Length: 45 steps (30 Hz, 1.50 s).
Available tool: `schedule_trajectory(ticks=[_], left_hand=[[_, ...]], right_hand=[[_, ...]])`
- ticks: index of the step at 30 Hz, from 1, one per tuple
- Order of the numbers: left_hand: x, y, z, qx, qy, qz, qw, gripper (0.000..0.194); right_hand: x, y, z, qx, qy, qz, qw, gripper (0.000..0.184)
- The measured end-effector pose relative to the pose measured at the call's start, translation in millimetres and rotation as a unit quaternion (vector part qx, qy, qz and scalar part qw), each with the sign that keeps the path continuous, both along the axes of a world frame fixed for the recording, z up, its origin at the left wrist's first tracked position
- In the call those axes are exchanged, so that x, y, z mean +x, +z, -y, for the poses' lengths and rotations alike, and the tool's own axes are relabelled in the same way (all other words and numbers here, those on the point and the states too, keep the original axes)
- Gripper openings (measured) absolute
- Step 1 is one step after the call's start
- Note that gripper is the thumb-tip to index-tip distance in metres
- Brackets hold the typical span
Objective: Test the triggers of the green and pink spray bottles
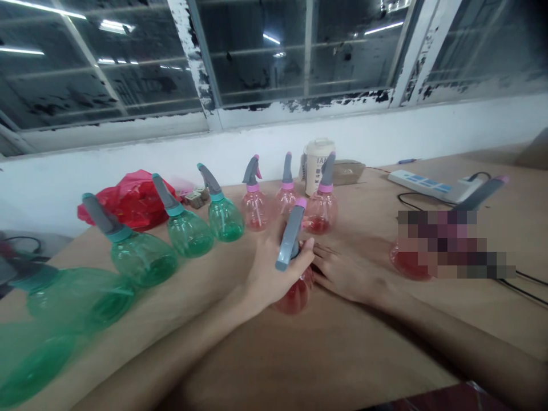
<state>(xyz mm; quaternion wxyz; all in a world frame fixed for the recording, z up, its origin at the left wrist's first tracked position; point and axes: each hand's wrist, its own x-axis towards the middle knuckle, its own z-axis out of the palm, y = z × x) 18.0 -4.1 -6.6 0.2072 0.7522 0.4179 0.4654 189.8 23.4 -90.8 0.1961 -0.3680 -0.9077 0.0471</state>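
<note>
Near the middle of the table, my left hand point(268, 265) is closed round the upper part of a spray bottle point(293, 299). This bottle is clear pink with red liquid, and its grey trigger head points toward me. My right hand point(349, 274) lies low beside the bottle's right side, fingers stretched toward it. Whether those fingertips touch the bottle is hard to see. Behind my hands stand three more pink spray bottles point(256, 211) with grey heads and pink collars. Another pink bottle point(413, 262) is at the right, partly covered by a blurred patch.
Green spray bottles point(190, 234), several of them, curve along the left side. A red plastic bag point(132, 200) lies behind them. At the back are a paper cup point(317, 162) and a small cardboard box point(349, 171). A power strip point(428, 185) with black cables lies right.
</note>
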Motion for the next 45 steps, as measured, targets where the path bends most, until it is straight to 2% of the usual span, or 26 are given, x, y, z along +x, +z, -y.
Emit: schedule_trajectory(ticks=[4, 17, 27, 37, 40, 45], left_hand=[[0, 0.5, 0, -0.009, -0.003, 0.002, 1.0, 0.014], [-1, -0.4, 0, -0.003, 0.013, -0.004, 1.0, 0.017], [0, 0.9, -1, -0.006, 0.017, -0.005, 1.0, 0.017], [-1, 9.2, 4, 0.003, -0.015, -0.006, 1.0, 0.014], [-2, 8.1, 2, -0.011, -0.033, -0.004, 0.999, 0.015], [0, 3.6, -1, -0.017, -0.022, 0.01, 1.0, 0.015]], right_hand=[[0, -1.5, 0, -0.002, 0.002, -0.015, 1.0, 0.04], [0, 1.7, 0, -0.015, -0.008, 0.02, 1.0, 0.043], [1, -4.2, -2, -0.007, -0.002, -0.014, 1.0, 0.044], [2, -4.2, -3, -0.012, 0.004, -0.031, 0.999, 0.044], [2, -3.2, -1, -0.013, 0.003, -0.025, 1.0, 0.044], [1, -1.7, 0, -0.007, -0.004, -0.013, 1.0, 0.044]])
